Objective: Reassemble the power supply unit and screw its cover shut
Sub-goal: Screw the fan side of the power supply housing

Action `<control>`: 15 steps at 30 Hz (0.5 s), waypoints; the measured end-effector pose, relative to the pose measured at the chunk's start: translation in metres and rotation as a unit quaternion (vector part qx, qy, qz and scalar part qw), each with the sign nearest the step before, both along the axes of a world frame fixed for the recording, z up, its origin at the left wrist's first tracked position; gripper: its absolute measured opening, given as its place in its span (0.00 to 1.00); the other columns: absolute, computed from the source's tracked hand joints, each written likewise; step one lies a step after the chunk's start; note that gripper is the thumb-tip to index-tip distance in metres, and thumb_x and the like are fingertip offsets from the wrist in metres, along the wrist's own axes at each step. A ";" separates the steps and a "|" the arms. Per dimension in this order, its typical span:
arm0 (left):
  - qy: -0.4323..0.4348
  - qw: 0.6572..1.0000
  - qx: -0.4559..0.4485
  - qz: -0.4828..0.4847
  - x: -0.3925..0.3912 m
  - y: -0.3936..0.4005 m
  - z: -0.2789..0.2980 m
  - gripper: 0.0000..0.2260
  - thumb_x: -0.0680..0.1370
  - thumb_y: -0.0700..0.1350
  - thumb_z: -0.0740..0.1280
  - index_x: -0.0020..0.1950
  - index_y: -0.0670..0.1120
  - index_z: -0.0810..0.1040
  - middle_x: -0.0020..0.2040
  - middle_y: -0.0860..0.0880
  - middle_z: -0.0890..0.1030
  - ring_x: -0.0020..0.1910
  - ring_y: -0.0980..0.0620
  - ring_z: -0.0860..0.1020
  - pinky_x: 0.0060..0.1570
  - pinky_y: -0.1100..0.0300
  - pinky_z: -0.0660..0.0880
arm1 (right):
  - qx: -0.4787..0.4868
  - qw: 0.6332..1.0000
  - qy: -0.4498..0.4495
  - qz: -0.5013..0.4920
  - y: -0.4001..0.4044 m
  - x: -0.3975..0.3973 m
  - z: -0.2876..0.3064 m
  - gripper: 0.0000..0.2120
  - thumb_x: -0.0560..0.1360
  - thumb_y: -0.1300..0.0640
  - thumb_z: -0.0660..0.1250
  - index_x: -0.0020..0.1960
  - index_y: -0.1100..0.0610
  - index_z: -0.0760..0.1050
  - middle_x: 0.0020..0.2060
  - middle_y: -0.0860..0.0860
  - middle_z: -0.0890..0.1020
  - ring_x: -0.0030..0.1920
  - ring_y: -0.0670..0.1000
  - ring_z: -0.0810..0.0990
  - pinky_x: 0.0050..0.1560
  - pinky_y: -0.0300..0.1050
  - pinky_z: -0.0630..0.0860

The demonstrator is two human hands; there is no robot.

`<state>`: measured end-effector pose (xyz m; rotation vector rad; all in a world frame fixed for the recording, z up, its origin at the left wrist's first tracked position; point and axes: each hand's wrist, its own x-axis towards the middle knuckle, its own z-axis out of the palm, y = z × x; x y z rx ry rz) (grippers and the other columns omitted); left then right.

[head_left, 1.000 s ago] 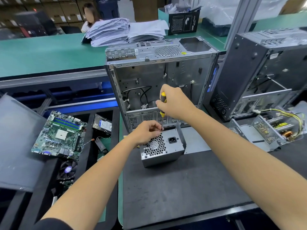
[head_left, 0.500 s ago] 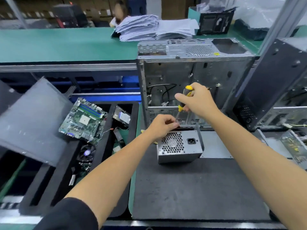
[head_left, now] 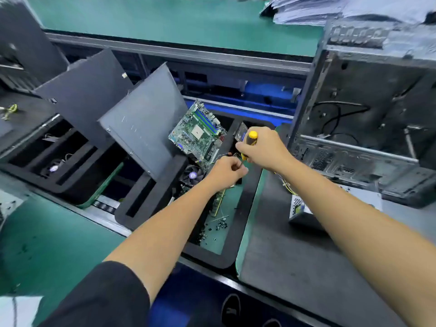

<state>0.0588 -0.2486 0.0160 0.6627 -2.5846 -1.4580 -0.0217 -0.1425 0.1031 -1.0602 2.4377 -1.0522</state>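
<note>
Right hand (head_left: 262, 151): grips the yellow-handled screwdriver (head_left: 250, 142) above the foam tray (head_left: 247, 199).
Left hand (head_left: 225, 172): fingers curled, pinching at the screwdriver's shaft.
Power supply unit (head_left: 300, 212): on the counter (head_left: 295, 267), partly hidden beneath the right forearm.

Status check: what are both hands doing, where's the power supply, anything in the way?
Right hand grips screwdriver; left hand pinches near its tip. Both over the foam tray. Power supply on the mat, untouched, partly behind right forearm.

No legible text, seemingly
</note>
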 end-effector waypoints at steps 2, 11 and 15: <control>-0.034 0.999 -0.030 0.009 0.012 -0.014 -0.013 0.14 0.76 0.43 0.68 0.31 0.46 0.70 0.27 0.52 0.71 0.28 0.55 0.68 0.30 0.65 0.64 | 0.015 1.000 -0.015 0.020 -0.017 0.011 -0.015 0.12 0.74 0.56 0.67 0.42 0.66 0.74 0.37 0.62 0.81 0.41 0.61 0.81 0.43 0.54 0.77; -0.198 0.969 -0.150 -0.001 0.037 -0.025 -0.080 0.11 0.75 0.43 0.67 0.35 0.39 0.73 0.34 0.44 0.76 0.40 0.43 0.76 0.38 0.53 0.73 | 0.078 0.995 -0.051 0.037 -0.049 0.019 -0.082 0.14 0.74 0.56 0.67 0.35 0.60 0.67 0.30 0.58 0.75 0.32 0.59 0.72 0.34 0.50 0.70; -0.274 0.940 -0.193 -0.071 0.039 -0.012 -0.110 0.10 0.75 0.37 0.63 0.36 0.42 0.66 0.35 0.46 0.69 0.44 0.40 0.77 0.36 0.54 0.70 | 0.103 0.993 -0.050 0.020 -0.055 0.017 -0.110 0.17 0.75 0.55 0.66 0.32 0.56 0.61 0.28 0.52 0.69 0.29 0.53 0.67 0.27 0.43 0.61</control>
